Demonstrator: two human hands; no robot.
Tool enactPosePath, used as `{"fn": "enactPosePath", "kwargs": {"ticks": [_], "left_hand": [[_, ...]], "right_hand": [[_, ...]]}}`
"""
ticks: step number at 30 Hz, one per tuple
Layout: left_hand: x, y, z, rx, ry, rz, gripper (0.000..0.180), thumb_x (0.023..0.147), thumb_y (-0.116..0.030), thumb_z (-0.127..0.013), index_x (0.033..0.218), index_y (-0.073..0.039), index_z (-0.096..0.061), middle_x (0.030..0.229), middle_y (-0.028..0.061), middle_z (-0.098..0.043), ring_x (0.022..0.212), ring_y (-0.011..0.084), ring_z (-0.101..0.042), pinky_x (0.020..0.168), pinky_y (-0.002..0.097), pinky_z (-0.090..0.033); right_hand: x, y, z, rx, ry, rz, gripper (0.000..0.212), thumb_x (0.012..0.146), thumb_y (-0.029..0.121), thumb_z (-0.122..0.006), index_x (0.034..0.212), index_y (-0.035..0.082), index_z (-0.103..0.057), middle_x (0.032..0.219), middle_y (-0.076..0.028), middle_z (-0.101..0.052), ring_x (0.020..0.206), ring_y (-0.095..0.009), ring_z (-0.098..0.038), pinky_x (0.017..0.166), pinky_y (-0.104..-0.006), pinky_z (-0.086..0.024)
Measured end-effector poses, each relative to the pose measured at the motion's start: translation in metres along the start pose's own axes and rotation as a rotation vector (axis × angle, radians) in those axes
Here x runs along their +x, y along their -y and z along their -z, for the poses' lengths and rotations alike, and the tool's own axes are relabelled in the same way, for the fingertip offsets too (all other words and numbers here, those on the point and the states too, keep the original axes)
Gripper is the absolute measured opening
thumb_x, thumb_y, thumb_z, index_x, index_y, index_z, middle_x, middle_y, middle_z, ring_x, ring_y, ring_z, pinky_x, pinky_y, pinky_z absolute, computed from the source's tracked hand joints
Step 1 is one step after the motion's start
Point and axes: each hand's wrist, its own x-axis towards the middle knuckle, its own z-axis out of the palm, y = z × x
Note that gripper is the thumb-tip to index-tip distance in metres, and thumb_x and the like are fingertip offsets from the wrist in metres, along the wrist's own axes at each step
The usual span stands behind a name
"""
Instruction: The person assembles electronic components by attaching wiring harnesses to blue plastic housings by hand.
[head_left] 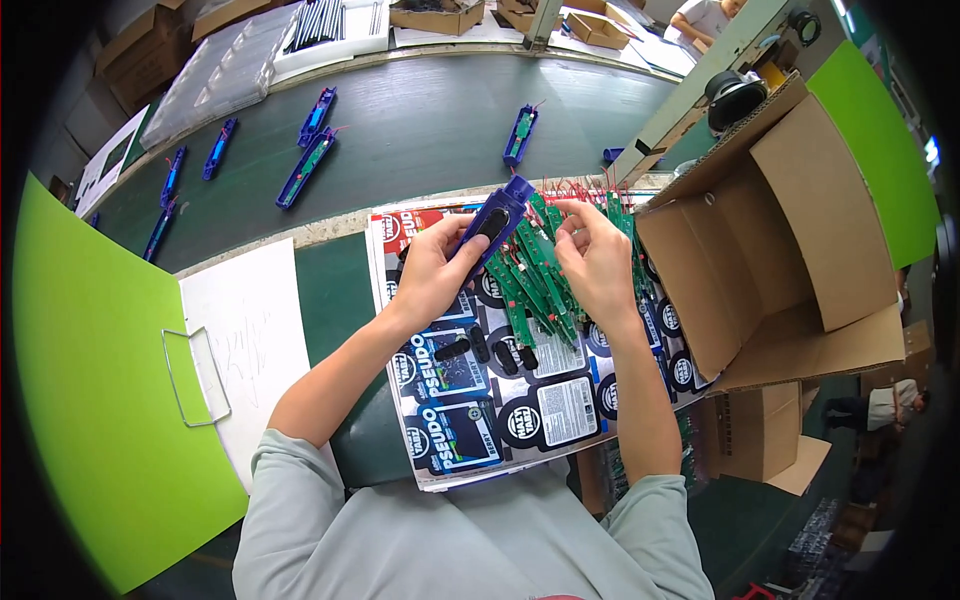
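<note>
My left hand [437, 268] grips a long dark-blue plastic housing [515, 190] with a black oval pad [492, 226] on its upper face. The thumb rests on that pad, and the housing tilts up to the right. My right hand [597, 262] hovers over the pile of green circuit boards [535, 285] with red wires, its fingers curled toward the thumb. Whatever they may hold is hidden. Several small black oval pads [510, 357] lie below the boards on the printed sheets [553, 455].
Blue housings with green boards inside [305, 168] lie scattered on the dark-green belt [420, 120] beyond. An open cardboard box [770, 260] stands at right. Bright green panels [100, 380] flank both sides. White paper with a wire stand [250, 370] is at left.
</note>
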Motion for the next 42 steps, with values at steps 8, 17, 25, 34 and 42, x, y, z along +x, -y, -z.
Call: {"fn": "enactPosePath", "kwargs": {"ticks": [8,17,25,34,42], "left_hand": [[0.003,-0.006,0.001,-0.053,-0.037,0.011,0.025,0.101,-0.015,-0.061,0.121,-0.001,-0.062,0.091,-0.0011,-0.064,0.075,0.0037,-0.058,0.062,0.0205,-0.049],[0.003,-0.004,0.000,-0.052,-0.054,-0.034,0.023,0.101,-0.012,-0.060,0.119,0.002,-0.063,0.084,-0.0005,-0.064,0.069,0.0030,-0.054,0.057,0.0204,-0.046],[0.000,0.002,-0.001,-0.068,-0.060,-0.009,0.024,0.101,-0.012,-0.060,0.120,0.002,-0.063,0.082,-0.0002,-0.063,0.068,0.0040,-0.055,0.057,0.0215,-0.046],[-0.001,-0.006,-0.006,-0.219,0.071,0.047,0.029,0.102,-0.019,-0.058,0.125,-0.001,-0.059,0.092,-0.0005,-0.063,0.078,0.0055,-0.058,0.069,0.0226,-0.050],[-0.016,-0.020,-0.016,-0.423,0.109,0.049,0.037,0.108,-0.023,-0.047,0.137,-0.001,-0.053,0.115,0.0060,-0.067,0.099,0.0094,-0.064,0.086,0.0266,-0.053]], "right_hand": [[-0.001,-0.012,-0.031,-0.411,0.112,0.112,0.020,0.089,0.014,-0.071,0.099,-0.001,-0.065,0.097,-0.019,-0.066,0.090,-0.037,-0.067,0.078,-0.0457,-0.054],[0.003,-0.010,-0.042,-0.591,0.161,0.154,0.019,0.083,0.007,-0.069,0.099,-0.001,-0.062,0.094,-0.019,-0.066,0.090,-0.036,-0.068,0.079,-0.0445,-0.055],[0.006,0.012,-0.011,-0.302,-0.068,0.100,0.043,0.080,0.002,-0.063,0.123,0.002,-0.060,0.101,-0.019,-0.063,0.078,-0.036,-0.066,0.071,-0.0454,-0.054],[-0.017,0.035,0.032,0.375,-0.287,-0.015,0.018,0.096,0.003,-0.059,0.114,-0.001,-0.060,0.088,-0.002,-0.060,0.076,-0.005,-0.056,0.066,-0.0203,-0.045],[-0.033,0.067,0.019,0.641,-0.214,-0.014,0.025,0.096,-0.004,-0.060,0.121,-0.002,-0.057,0.094,-0.005,-0.064,0.082,-0.010,-0.064,0.075,-0.0228,-0.054]]}}
